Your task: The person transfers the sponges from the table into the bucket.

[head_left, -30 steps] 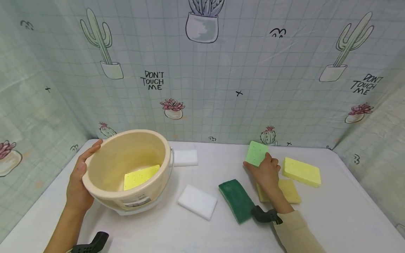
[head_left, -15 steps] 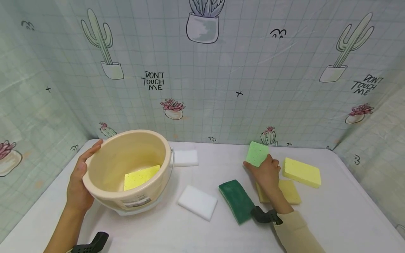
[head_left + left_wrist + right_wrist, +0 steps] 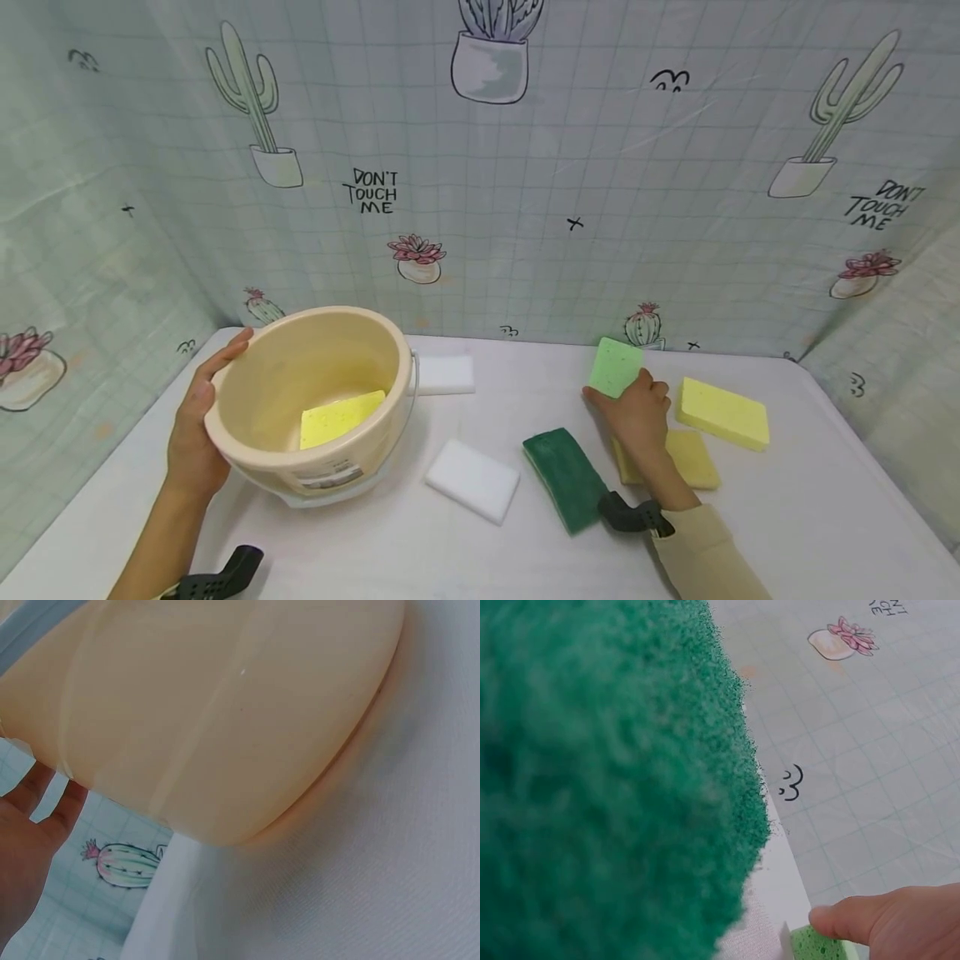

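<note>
At the left of the head view, my left hand [image 3: 197, 433] rests its extended fingers along the outside of a cream bucket [image 3: 258, 392]. In the left wrist view those fingers [image 3: 66, 814] lie straight against the bucket's wall [image 3: 202, 712]. A yellow sponge [image 3: 337, 419] lies inside the bucket. Toward the back right, my right hand [image 3: 639, 417] pinches a light green sponge [image 3: 617, 368] between thumb and fingers. In the right wrist view the thumb [image 3: 847, 919] lies on the green sponge [image 3: 817, 945], most of which is out of frame.
Near the right forearm lies a dark green scouring pad [image 3: 566, 479]. One yellow sponge [image 3: 693, 458] is partly under the forearm, another yellow sponge [image 3: 723, 412] farther right. White sponges lie mid-table [image 3: 472, 481] and behind the bucket [image 3: 446, 374]. A patterned curtain [image 3: 517, 183] hangs behind.
The head view has shifted slightly, so everything sits a little farther right in it. Both hands, the bucket and the sponges keep their places.
</note>
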The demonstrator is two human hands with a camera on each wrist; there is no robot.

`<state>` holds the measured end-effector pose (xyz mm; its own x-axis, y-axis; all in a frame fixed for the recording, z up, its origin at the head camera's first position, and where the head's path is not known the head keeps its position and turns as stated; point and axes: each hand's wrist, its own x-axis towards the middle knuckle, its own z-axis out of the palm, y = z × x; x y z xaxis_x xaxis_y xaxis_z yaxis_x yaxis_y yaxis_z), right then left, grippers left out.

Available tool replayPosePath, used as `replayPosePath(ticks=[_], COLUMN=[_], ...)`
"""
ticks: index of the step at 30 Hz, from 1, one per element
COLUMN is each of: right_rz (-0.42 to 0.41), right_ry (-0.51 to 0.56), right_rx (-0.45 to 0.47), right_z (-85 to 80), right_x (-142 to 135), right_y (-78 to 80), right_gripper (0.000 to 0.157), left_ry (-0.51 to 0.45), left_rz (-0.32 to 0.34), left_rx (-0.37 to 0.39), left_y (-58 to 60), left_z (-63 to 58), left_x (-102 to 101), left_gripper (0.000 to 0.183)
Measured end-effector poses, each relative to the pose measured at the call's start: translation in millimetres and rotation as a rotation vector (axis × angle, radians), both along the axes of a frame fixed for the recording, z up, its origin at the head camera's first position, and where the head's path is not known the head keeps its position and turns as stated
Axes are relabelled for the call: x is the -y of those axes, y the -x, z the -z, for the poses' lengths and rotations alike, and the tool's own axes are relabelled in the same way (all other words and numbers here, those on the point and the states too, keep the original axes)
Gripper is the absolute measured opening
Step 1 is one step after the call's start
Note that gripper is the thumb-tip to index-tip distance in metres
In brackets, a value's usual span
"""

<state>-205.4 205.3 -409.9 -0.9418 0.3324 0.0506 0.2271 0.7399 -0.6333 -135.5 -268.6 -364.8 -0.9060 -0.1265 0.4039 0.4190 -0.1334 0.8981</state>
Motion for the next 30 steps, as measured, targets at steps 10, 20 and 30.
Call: replayPosePath(ticks=[10, 20, 30], right_rz=[-0.009, -0.05, -0.111], right_ry=[0.013, 0.094, 0.119], right_rx=[-0.046, -0.089, -0.125], right_z=[-3.8, -22.4, -57.5], right_x=[3, 12, 21], right_y=[-1.6, -6.5, -16.4], right_gripper=[0.086, 0.082, 0.082], left_ry=[0.035, 0.048, 0.054], left_rz=[0.02, -0.005, 0.014], left_rx=[-0.028, -0.016, -0.024], left_y=[-1.9, -3.7, -1.1], left_z=[3.6, 3.8, -0.6], left_x=[5, 4, 3], left_gripper=[0.055, 0.056, 0.053])
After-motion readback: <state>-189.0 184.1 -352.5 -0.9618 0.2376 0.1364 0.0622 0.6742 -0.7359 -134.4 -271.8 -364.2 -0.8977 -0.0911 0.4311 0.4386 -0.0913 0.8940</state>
